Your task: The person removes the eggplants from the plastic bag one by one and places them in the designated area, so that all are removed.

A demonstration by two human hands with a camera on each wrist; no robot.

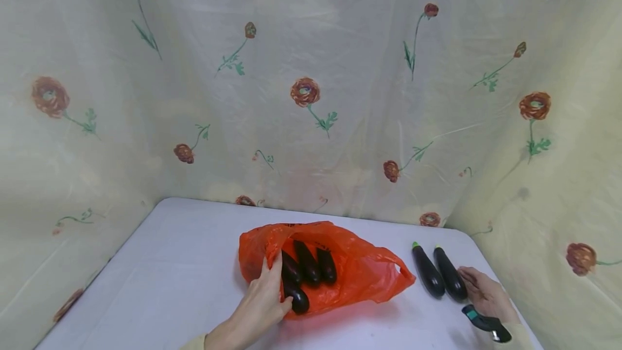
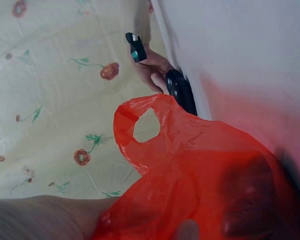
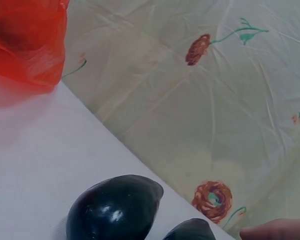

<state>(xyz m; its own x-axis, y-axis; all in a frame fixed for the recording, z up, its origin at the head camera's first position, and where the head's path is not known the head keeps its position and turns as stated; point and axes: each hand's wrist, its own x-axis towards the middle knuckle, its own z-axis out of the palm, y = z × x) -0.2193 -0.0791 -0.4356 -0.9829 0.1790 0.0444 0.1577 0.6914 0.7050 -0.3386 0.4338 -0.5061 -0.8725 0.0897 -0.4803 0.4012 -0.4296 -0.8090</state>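
Note:
My left hand [image 1: 258, 300] grips the near left edge of an orange-red plastic bag [image 1: 362, 271], which lies on its side with its mouth held open. Inside the bag are several dark purple eggplants [image 1: 307, 263]; one of them [image 1: 297, 299] lies close to my left thumb. In the left wrist view, the bag [image 2: 190, 175] hides most of its contents. To the right of the bag, two eggplants [image 1: 428, 271] lie side by side, green stem ends pointing away. My right hand [image 1: 485, 291] is beside the right-hand one [image 1: 451, 274], fingers loosely bent and holding nothing.
The white table [image 1: 184, 263] runs back to a flowered curtain [image 1: 311, 139], which also hangs along both sides. A black strap device [image 1: 486, 324] is on my right wrist. The table's right edge passes close by the right hand.

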